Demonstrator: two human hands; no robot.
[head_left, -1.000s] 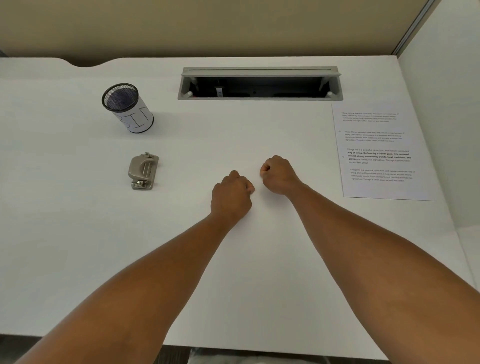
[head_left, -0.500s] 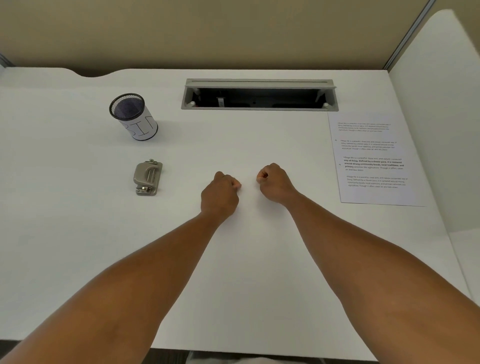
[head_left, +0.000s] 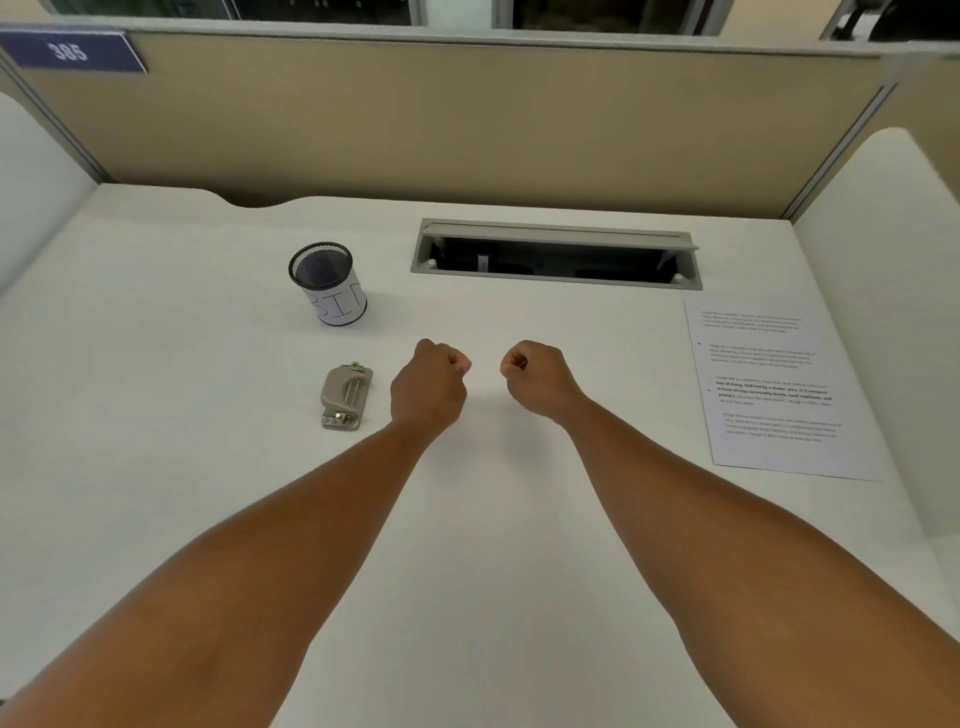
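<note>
Both grips are closed and empty: the left hand (head_left: 428, 387) and the right hand (head_left: 537, 379) are curled into fists, knuckles turned toward each other with a small gap of bare bench (head_left: 156, 415) between them, and nothing shows inside either fist. The hole punch (head_left: 345, 397) lies just beside the left hand on its outer side, apart from it and not touched. That hand is clearly the nearer one, since the right would have to cross the body to reach it. The punch's long axis runs roughly away from the person, tipped a little to the right at the far end, so a short sideways reach to the left would probably bring the fingers across its width. It is a small, flat piece of dull grey-beige metal, with a ribbed lever on top and a bright screw or rivet at the near end. Well apart on the other side, beyond the right hand, a printed sheet (head_left: 774, 389) lies flat near the bench's right edge. Farther back, behind the punch, stands a black mesh cup (head_left: 330, 283) with a white paper label, and an open cable slot (head_left: 556, 254) is set into the bench behind it
</note>
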